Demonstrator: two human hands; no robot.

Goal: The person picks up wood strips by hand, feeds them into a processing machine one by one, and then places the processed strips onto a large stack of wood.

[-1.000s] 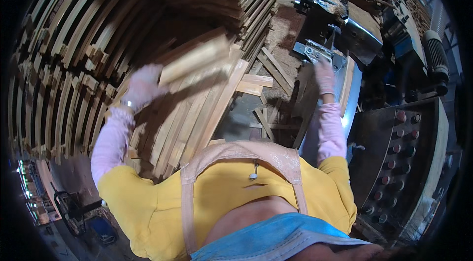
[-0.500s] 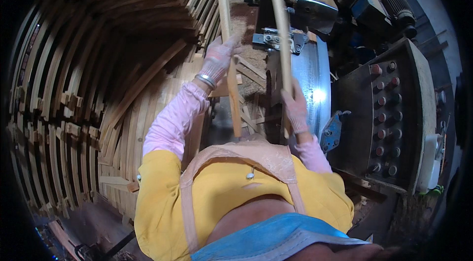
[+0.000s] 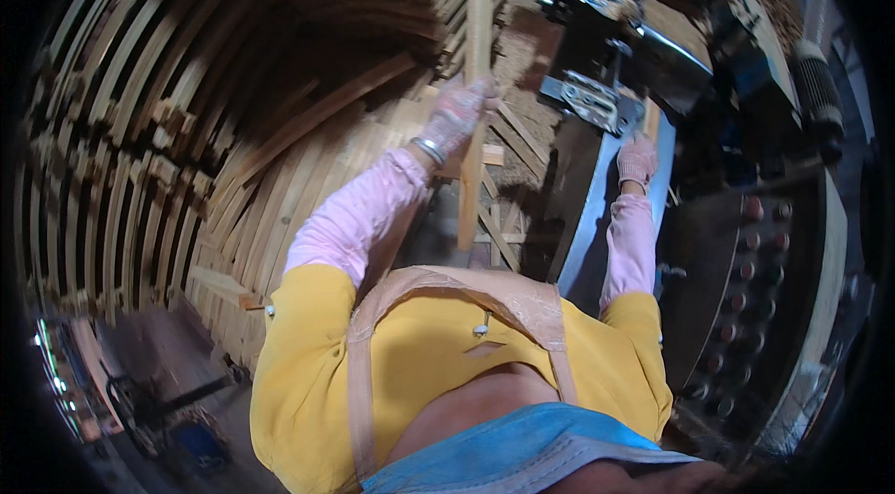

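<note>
My left hand (image 3: 461,110), in a knitted glove with a bangle at the wrist, is closed around a long pale wooden strip (image 3: 478,14). The strip stands lengthwise in front of me, its lower end browner. Farther right, my gloved right hand (image 3: 638,161) reaches out over the shiny metal bed (image 3: 587,179) of a woodworking machine. Its closed fingers are at the near end of a second wooden strip (image 3: 653,117), which lies on the bed beside a metal guide block (image 3: 589,101). The far part of that strip is hidden by the machine's dark housing (image 3: 673,63).
Tall stacks of wooden strips (image 3: 112,224) fill the left side. More strips (image 3: 280,205) lie flat near my left arm. Offcuts (image 3: 503,224) and sawdust (image 3: 522,47) lie between the stacks and the machine. A control panel with several buttons (image 3: 760,280) stands right; a motor (image 3: 816,89) is behind it.
My right hand has moved forward, bringing its raised strip down onto the metal bed toward the housing. My left hand still holds its strip. The whole view has swung a little.
</note>
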